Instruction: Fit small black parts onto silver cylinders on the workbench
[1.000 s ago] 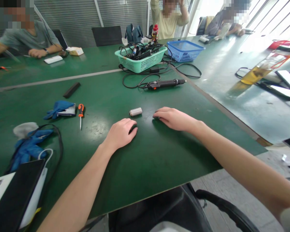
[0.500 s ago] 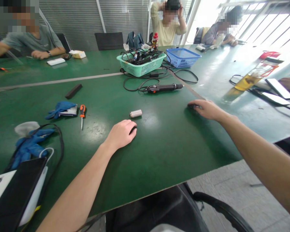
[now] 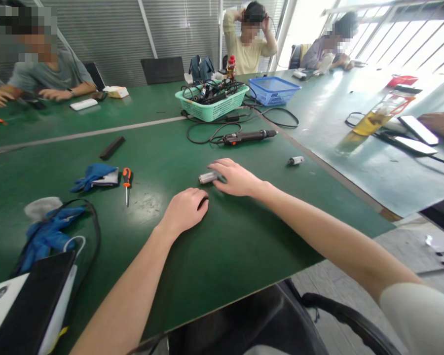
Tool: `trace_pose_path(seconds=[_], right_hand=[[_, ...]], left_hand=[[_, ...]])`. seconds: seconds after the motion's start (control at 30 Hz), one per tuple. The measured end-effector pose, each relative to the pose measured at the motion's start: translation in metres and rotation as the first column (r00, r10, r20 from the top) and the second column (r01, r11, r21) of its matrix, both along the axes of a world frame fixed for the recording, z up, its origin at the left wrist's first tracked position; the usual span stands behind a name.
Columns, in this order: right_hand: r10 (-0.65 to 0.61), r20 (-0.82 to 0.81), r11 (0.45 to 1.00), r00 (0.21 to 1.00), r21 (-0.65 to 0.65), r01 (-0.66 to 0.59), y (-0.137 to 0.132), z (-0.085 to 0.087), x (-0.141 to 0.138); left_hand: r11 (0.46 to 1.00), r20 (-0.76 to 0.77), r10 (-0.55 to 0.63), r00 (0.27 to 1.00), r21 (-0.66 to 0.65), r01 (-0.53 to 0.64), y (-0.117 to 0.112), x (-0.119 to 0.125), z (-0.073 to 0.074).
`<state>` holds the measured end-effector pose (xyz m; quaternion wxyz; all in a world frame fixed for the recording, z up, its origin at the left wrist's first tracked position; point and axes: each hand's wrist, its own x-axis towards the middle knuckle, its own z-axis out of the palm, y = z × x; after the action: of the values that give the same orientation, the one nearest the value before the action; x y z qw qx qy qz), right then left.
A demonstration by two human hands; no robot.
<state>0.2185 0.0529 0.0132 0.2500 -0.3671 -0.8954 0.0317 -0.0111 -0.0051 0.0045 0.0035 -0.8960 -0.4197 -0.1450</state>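
Observation:
My right hand (image 3: 235,177) is at a small silver cylinder (image 3: 206,178) lying on the green table. Its thumb and fingers are apart around the cylinder's right end; I cannot tell whether they touch it. Just nearer to me, my left hand (image 3: 184,209) rests curled on the tabletop. A dark patch shows between its thumb and fingers, and I cannot make out what it is. A second silver cylinder (image 3: 296,160) with a dark end lies farther right, apart from both hands. Beyond the hands lies a black electric screwdriver (image 3: 248,137) with a cable.
An orange-handled screwdriver (image 3: 126,185), blue gloves (image 3: 96,176) and a dark bar (image 3: 112,148) lie left. A phone (image 3: 33,301) is near front left. Behind are a green basket (image 3: 211,109) of tools and a blue basket (image 3: 275,93). A tilted bottle (image 3: 373,118) and several people are around.
My right hand has let go of the silver cylinder at the right and moved left to the other cylinder. My left hand has stayed about where it was. The view has shifted slightly.

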Motion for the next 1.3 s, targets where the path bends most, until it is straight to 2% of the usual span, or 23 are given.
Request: trace_pose_path(seconds=[0.07, 0.17, 0.27, 0.4, 0.63, 0.8, 1.3], right_hand=[[0.011, 0.015, 1.000, 1.000, -0.023, -0.011, 0.006, -0.001, -0.031], [-0.002, 0.075, 0.995, 0.997, -0.098, 0.009, 0.011, -0.003, -0.050], [0.009, 0.074, 0.992, 0.997, -0.128, 0.001, 0.005, -0.005, -0.043], [0.040, 0.016, 0.991, 0.999, -0.129, -0.038, -0.021, -0.007, -0.026], [0.048, -0.067, 0.990, 0.997, -0.129, -0.056, -0.054, -0.008, -0.015], [0.065, -0.123, 0.982, 0.990, -0.168, -0.085, -0.057, -0.008, -0.013], [0.109, -0.103, 0.979, 0.989, -0.161, -0.125, -0.051, -0.013, -0.004]], left_hand=[[0.999, -0.015, 0.043, 0.999, 0.005, -0.043, 0.001, -0.003, 0.001], [0.994, -0.035, 0.108, 0.993, 0.010, -0.108, 0.001, -0.005, 0.003], [0.991, -0.035, 0.132, 0.991, 0.013, -0.132, 0.000, -0.005, 0.004], [0.989, 0.001, 0.145, 0.989, 0.009, -0.145, 0.001, -0.005, 0.003], [0.999, 0.019, 0.037, 0.999, -0.025, -0.037, 0.002, -0.007, 0.004], [0.999, 0.010, -0.034, 0.999, -0.039, 0.035, 0.004, -0.002, 0.005], [0.998, 0.006, -0.053, 0.999, -0.044, 0.053, 0.012, 0.005, -0.002]])
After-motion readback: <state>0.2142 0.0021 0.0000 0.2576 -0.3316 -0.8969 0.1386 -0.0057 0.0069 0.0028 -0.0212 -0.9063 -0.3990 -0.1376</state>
